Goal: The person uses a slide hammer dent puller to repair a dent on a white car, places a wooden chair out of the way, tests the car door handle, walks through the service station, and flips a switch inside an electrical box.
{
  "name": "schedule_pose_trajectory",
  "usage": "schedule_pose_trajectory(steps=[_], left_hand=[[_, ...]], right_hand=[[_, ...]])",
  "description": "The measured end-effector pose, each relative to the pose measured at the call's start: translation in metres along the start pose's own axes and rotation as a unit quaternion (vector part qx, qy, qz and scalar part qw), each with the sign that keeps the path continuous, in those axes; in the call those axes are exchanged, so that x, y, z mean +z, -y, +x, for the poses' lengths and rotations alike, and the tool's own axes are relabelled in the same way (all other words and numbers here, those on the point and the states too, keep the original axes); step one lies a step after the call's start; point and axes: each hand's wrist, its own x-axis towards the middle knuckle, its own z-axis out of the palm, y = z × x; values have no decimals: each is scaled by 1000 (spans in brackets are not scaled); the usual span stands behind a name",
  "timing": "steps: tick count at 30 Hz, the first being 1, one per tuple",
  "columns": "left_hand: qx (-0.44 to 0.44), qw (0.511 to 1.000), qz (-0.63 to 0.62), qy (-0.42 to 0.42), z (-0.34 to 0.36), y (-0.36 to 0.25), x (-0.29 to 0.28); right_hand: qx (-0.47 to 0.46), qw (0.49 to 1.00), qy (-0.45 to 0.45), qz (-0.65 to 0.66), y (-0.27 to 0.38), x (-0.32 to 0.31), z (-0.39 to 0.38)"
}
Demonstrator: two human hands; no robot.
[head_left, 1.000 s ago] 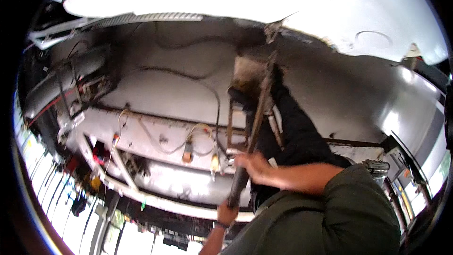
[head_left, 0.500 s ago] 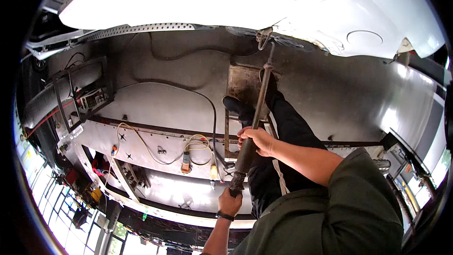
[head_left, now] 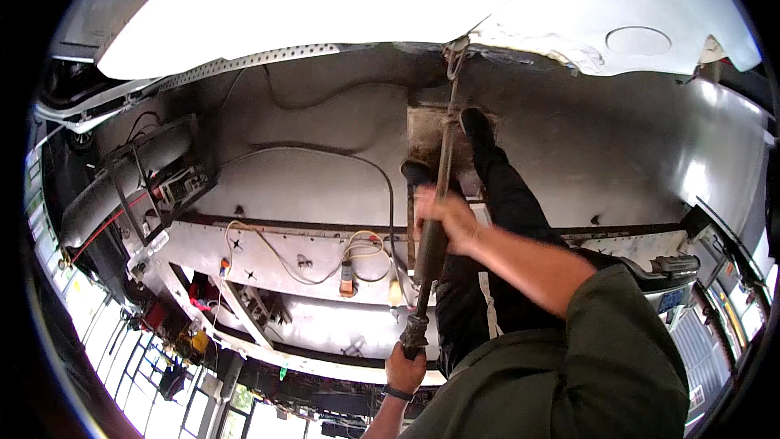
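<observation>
Beside a white car [head_left: 284, 12], the left hand [head_left: 405, 367] is gripping a metal bar [head_left: 431, 264]; the right hand [head_left: 451, 218] is blurring across it, grip unclear.

Blurred fingers [head_left: 429, 205] of the right hand [head_left: 460, 226], white car body [head_left: 284, 12] cut off by the upper edge

The tool [head_left: 431, 260] running between the left hand [head_left: 405, 371] and the right hand [head_left: 452, 219] looks like dull, worn metal. Beyond them, the white car panel [head_left: 309, 8] is smooth and glossy; below the right forearm, the shirt [head_left: 621, 358] is matt cloth.
</observation>
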Motion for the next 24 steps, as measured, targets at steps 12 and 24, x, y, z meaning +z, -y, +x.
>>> schedule_pose_trajectory(steps=[12,24], left_hand=[[-70,988,85,110,-105,72,-27],[15,999,28,15,14,-22,6]], right_hand=[[137,988,17,-64,-185,58,-106],[97,994,-25,-33,-21,5,-33]])
